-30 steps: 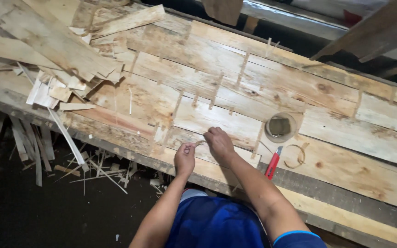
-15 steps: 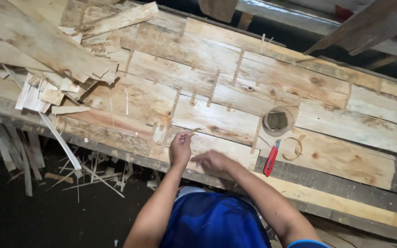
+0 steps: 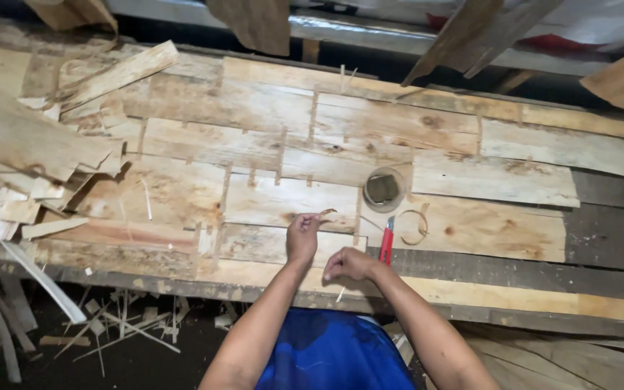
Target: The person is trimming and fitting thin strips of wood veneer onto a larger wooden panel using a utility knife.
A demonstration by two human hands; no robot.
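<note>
Veneer sheets (image 3: 290, 198) lie patched together across a long wooden bench. My left hand (image 3: 302, 237) rests on the near sheets, its fingertips pinching a small curled brown strip (image 3: 325, 213). Close to its right, over the bench's near edge, my right hand (image 3: 348, 264) is closed, and a thin pale sliver (image 3: 341, 293) sticks out below it. Just right of that hand lies a red-handled knife (image 3: 386, 243). Beyond the knife are a roll of tape (image 3: 383, 189) and a loose curled strip (image 3: 420, 227).
A heap of veneer offcuts (image 3: 30, 152) covers the bench's left end. Splinters and scraps (image 3: 110, 325) litter the dark floor below the near edge. Boards (image 3: 471, 32) hang over the far side. Bare dark bench wood (image 3: 601, 238) shows at the right.
My right hand has drawn back from the veneer sheet to the bench's near edge. My left hand stayed near the same spot and now holds a curled strip at its fingertips.
</note>
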